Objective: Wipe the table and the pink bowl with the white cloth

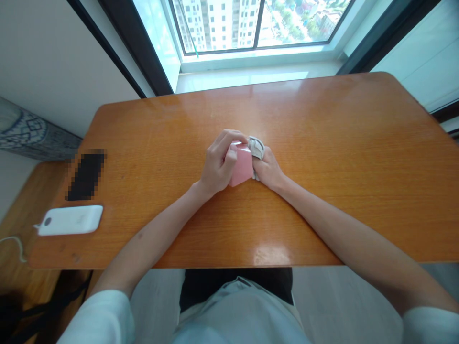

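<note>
Pink box gripped in the left hand, pale bundle in the right hand, both hands curled around them

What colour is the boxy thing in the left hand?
The boxy thing in the left hand is pink; it shows best in the head view.

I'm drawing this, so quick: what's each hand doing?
Left hand: closed, holding a pink box.
Right hand: closed, holding a white bundle, maybe cable.

Window: top centre, brightly daylit.
Wall: pale, upper left.
Table: brown wood, glossy, spanning mid-frame.
Floor: grey, bottom of frame.
</note>
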Available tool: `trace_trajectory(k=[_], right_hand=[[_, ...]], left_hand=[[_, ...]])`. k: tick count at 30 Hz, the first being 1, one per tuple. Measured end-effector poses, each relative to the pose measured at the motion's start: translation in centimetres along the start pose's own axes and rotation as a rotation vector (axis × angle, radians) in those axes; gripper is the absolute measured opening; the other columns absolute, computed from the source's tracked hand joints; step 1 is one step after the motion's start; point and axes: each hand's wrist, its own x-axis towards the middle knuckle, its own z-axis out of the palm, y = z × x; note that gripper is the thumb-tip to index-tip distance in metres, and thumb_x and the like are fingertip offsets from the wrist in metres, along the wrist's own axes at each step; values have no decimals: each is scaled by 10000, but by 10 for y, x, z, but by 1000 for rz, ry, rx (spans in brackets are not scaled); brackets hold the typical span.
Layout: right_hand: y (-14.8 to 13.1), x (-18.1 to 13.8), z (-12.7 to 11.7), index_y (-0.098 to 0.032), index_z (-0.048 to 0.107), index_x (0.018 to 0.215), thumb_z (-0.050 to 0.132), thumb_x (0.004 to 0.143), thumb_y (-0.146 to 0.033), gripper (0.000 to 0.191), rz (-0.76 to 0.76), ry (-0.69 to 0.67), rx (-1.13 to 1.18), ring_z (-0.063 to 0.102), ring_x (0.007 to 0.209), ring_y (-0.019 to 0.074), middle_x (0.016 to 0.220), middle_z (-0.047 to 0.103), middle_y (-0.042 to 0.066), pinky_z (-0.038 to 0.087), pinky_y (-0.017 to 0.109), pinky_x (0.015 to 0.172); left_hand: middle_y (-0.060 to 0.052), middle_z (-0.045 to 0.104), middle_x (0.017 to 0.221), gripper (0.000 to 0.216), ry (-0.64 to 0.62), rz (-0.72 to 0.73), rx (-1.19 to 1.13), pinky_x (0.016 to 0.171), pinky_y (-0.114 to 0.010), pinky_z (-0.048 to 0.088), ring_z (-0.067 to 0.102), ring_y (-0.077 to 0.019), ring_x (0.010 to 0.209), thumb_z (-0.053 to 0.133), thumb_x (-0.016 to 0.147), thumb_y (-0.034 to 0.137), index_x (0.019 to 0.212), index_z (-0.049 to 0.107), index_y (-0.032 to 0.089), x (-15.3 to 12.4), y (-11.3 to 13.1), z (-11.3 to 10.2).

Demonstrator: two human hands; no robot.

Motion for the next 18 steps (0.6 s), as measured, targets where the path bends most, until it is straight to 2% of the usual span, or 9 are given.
trace_trajectory(k=[4, 8, 12, 18], right_hand=[[0, -1, 0, -230, 584, 794, 660, 980, -432, 285, 11, -3, 22, 451, 654, 112, 728, 538, -42, 475, 285, 690], [1, -1, 1, -222, 614, 791, 715, 966, -477, 325, 42, 12, 35, 456, 662, 112, 742, 554, -36, 454, 278, 653], [0, -1, 1, -225, 621, 775, 730, 964, -504, 354, 35, 8, 41, 471, 688, 121, 752, 571, -30, 472, 285, 682], [2, -1, 1, -226, 628, 758, 732, 963, -496, 355, 29, 5, 32, 495, 719, 134, 771, 586, -18, 479, 296, 712]], left_hand=[[-78, 782, 1110, 461, 0, -176, -91, 986, -384, 560, 740, -236, 1066, 402, 1163, 535, 1071, 734, 229, 1, -1, 0], [-67, 792, 1062, 491, 2, -241, -66, 928, -365, 551, 731, -225, 998, 403, 1154, 564, 1030, 740, 229, 3, 2, -1], [-63, 794, 1002, 535, 3, -322, -64, 854, -365, 534, 707, -219, 903, 387, 1155, 573, 977, 755, 228, 7, 4, -2], [-55, 744, 868, 713, -13, -481, -101, 767, -344, 511, 671, -213, 843, 317, 1121, 753, 866, 737, 236, 15, -1, -5]])
